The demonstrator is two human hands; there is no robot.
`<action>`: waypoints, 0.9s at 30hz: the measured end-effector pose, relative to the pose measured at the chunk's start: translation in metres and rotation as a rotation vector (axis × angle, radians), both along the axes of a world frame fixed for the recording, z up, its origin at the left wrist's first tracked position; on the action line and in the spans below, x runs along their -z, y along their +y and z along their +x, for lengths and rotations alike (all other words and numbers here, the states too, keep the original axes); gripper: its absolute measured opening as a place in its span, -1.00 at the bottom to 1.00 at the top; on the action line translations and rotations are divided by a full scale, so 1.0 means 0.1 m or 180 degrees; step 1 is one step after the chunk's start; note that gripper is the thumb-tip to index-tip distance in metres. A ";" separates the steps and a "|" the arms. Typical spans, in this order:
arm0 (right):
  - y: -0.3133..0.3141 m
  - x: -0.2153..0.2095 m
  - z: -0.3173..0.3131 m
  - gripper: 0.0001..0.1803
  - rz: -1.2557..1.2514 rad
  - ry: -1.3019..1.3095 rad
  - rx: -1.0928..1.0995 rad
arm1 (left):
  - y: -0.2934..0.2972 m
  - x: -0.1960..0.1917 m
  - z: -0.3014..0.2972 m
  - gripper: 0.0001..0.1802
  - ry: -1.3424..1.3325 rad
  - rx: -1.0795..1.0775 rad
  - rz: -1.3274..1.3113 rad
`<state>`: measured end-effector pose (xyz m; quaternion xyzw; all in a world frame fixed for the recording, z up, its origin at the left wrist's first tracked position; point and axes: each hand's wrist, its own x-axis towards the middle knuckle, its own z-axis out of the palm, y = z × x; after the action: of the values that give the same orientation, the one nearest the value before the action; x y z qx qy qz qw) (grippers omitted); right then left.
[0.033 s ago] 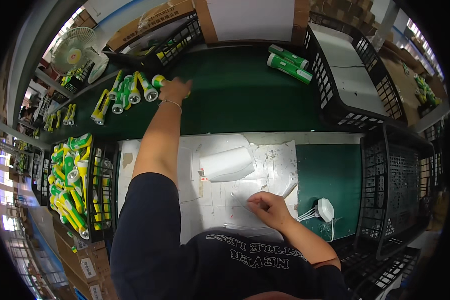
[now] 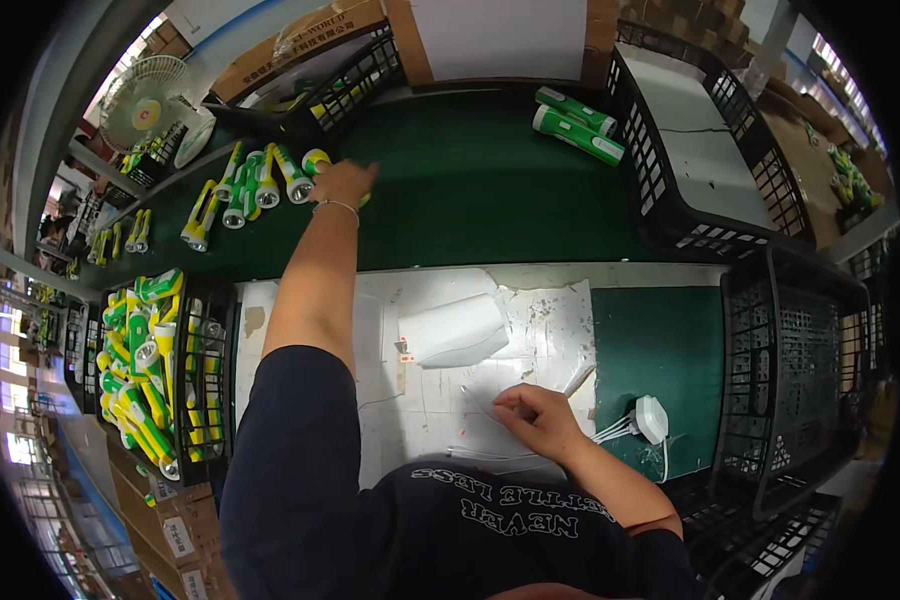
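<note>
My left hand (image 2: pixel 342 184) reaches far forward over the green table and is closed over a yellow-and-green flashlight (image 2: pixel 315 161). The flashlight's head shows left of the fingers; most of its body is under the hand. Just left of it, several more green-and-yellow flashlights (image 2: pixel 266 188) lie side by side with their lenses toward me. My right hand (image 2: pixel 538 418) hovers low over the white work surface (image 2: pixel 555 340), fingers curled and thumb pressed to them. A thin clear strip runs near its fingertips; whether it is held I cannot make out.
A black crate (image 2: pixel 212 390) heaped with flashlights stands at left. Two green flashlights (image 2: pixel 578 135) lie at the back right beside a black crate (image 2: pixel 660 190). Another black crate (image 2: pixel 770 380) sits at right. A white plug block (image 2: pixel 651 419) with cables and a white sheet (image 2: pixel 455 330) lie before me.
My left hand has shifted very slightly left. The right hand and the flashlights look the same.
</note>
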<state>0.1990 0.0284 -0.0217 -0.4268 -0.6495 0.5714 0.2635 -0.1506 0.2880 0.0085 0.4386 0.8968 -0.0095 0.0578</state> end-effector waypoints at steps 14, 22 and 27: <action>0.02 0.10 -0.03 -0.86 -0.0419 0.0824 0.0201 | -1.56 -0.13 0.45 -0.58 -0.7025 -0.0999 0.1499; -0.10 -0.12 0.12 -0.84 -0.0376 0.1159 0.0387 | -2.30 -0.23 1.32 -0.49 -0.7526 -0.0048 0.0793; -0.22 -0.14 0.29 -0.82 -0.0336 0.0804 0.0621 | -2.50 -0.02 1.54 -0.58 -0.7540 -0.0092 0.0656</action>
<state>0.2277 0.0060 -0.0072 -0.4260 -0.5357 0.6256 0.3745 0.0036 0.0384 0.0109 0.1668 0.2865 0.4747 0.8153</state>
